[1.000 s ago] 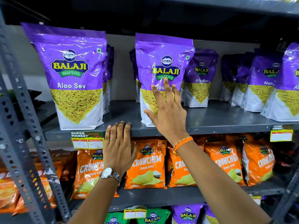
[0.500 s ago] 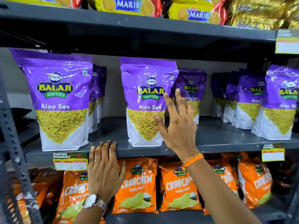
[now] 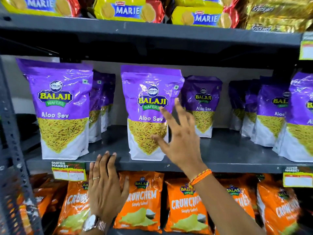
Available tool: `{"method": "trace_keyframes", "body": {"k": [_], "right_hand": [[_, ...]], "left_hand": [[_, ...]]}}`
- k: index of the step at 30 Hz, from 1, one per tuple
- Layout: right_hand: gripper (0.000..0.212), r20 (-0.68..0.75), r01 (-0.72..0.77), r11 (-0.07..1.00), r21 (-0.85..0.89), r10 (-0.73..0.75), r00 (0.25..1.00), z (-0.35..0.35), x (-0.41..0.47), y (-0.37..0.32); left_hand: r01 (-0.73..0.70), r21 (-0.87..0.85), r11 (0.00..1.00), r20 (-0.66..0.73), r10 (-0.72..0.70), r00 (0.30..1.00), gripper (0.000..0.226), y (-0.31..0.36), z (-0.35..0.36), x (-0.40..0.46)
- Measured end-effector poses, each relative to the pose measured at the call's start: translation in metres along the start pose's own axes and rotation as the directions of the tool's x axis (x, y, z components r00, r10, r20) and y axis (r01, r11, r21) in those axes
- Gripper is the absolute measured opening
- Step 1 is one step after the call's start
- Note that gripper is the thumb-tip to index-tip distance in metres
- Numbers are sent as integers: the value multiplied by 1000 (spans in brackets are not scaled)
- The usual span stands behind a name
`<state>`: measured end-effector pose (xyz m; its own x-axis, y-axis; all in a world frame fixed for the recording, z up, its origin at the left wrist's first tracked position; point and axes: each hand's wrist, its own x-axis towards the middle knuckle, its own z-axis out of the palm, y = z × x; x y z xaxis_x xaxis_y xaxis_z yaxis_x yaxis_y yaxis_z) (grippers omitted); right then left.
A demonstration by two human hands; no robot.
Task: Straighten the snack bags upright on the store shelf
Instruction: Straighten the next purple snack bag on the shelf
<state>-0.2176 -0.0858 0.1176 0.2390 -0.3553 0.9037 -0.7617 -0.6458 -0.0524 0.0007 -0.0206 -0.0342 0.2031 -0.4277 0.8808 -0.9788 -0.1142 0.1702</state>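
Purple Balaji Aloo Sev bags stand upright on the grey middle shelf (image 3: 225,155). The left front bag (image 3: 59,107) and the centre front bag (image 3: 147,102) each stand at the shelf's front edge. My right hand (image 3: 181,141) is open with fingers spread, just right of the centre bag and in front of its lower right corner, holding nothing. Behind it stands another purple bag (image 3: 203,102), further back. My left hand (image 3: 105,185) lies flat, fingertips on the shelf's front lip between the two front bags. More purple bags (image 3: 271,112) crowd the right end.
Marie biscuit packs (image 3: 127,10) fill the shelf above. Orange Crunchem bags (image 3: 142,200) line the shelf below. A perforated grey upright (image 3: 11,150) runs down the left side. Yellow price tags (image 3: 68,172) hang on the shelf lip.
My right hand has come off the centre bag's front and shifted to its right side. My left hand stays on the shelf lip. The view has tilted up, showing the Marie shelf.
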Motion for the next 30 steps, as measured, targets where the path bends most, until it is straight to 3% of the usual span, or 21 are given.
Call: {"method": "trace_keyframes", "body": {"k": [4,10,16,19,25,30], "right_hand": [[76,-151,-142,990,-2,140,979,-18,17,72],[83,7,-335,929,-156,340,940,-8,45,166],[86,226,-305,915,-262,366,903,32,55,202],[88,250,-322,921,-219,372,894,51,57,205],[115,279,-324,925,-200,370,886,78,51,207],[108,292,-296,928,-226,354,888,82,48,207]], "left_hand": [[-103,-69,992,-58,99,993,77,51,1,-16],[-302,-130,944,-70,295,953,76,136,15,-9],[-259,-103,960,-5,260,966,74,187,45,9],[-259,-57,964,-17,258,966,70,191,60,10],[-272,22,962,-64,273,960,57,187,71,7],[-272,64,960,-82,276,958,57,189,71,7]]}}
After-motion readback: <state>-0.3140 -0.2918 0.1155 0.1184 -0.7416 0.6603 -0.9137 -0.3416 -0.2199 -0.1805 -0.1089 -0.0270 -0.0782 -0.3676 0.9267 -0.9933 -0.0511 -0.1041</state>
